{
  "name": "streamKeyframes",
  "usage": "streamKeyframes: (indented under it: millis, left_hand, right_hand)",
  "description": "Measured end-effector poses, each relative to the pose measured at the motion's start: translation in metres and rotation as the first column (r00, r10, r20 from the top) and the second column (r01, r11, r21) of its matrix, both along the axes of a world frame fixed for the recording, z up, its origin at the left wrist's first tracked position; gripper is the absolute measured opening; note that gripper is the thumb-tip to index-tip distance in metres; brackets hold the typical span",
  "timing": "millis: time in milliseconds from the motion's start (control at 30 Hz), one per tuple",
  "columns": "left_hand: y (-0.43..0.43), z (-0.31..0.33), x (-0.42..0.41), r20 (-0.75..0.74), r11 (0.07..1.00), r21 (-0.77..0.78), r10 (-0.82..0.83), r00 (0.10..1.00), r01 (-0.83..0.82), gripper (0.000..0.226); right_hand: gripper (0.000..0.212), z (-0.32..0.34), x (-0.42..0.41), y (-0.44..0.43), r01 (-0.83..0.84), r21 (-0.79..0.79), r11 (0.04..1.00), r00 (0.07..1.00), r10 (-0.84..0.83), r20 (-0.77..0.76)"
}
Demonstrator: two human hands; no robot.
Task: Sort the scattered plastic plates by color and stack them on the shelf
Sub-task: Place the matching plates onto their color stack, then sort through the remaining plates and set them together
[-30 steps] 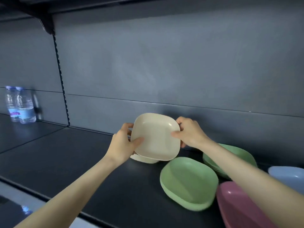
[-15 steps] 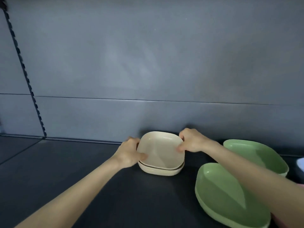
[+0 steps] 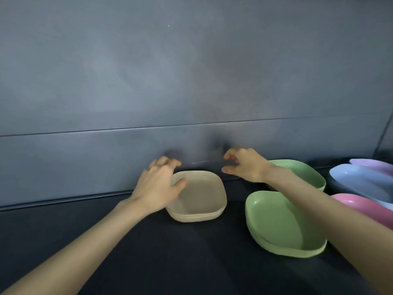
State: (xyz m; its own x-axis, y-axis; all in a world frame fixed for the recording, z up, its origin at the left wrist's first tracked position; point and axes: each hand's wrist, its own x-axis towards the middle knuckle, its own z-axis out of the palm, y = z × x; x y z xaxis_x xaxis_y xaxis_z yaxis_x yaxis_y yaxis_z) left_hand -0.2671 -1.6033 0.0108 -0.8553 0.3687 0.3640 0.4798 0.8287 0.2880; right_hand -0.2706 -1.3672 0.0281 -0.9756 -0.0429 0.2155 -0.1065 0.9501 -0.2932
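Dark shelf (image 3: 148, 262) held stacked cream plates (image 3: 202, 201); the left hand (image 3: 157, 188) touched their rim, fingers loose. The right hand (image 3: 244, 165) hung open, empty.

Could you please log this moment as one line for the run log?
cream stack: on shelf | left hand: on rim | right hand: open, clear | green plates: unsorted

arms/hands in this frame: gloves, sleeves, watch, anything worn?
Nothing worn that shows. The left hand and right hand are bare, without gloves, rings or a watch. Both forearms are bare down to the frame edge; no sleeve, strap or marking is in view.
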Motion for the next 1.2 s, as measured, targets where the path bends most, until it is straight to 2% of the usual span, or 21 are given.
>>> streamKeyframes:
  millis: [200,333,567,933,1067,1200]
  left_hand:
    - [0.06,0.044,0.01,-0.201,0.962,-0.001,-0.269,0.942,0.274,0.05]
    - [0.117,0.063,0.025,-0.282,0.924,-0.009,-0.369,0.886,0.382,0.048]
    - [0.232,0.074,0.078,-0.33,0.84,-0.088,-0.532,0.78,0.536,0.052]
    - [0.44,0.058,0.204,-0.318,0.757,-0.113,-0.641,0.699,0.643,0.052]
    - [0.503,0.059,0.23,-0.313,0.753,-0.127,-0.648,0.694,0.646,0.052]
    - [0.551,0.072,0.233,-0.314,0.756,-0.117,-0.643,0.698,0.644,0.053]
  right_hand:
    - [0.044,0.043,0.051,0.05,0.136,-0.004,0.991,0.961,-0.133,-0.241]
    - [0.043,0.058,0.098,0.102,0.271,-0.023,0.962,0.908,-0.263,-0.326]
    - [0.045,0.059,0.201,0.207,0.487,-0.017,0.873,0.82,-0.464,-0.336]
    - [0.044,0.055,0.373,0.389,0.607,0.032,0.794,0.762,-0.569,-0.31]
    - [0.042,0.061,0.402,0.455,0.622,0.067,0.78,0.756,-0.576,-0.311]
    - [0.042,0.066,0.398,0.504,0.61,0.064,0.79,0.757,-0.557,-0.343]
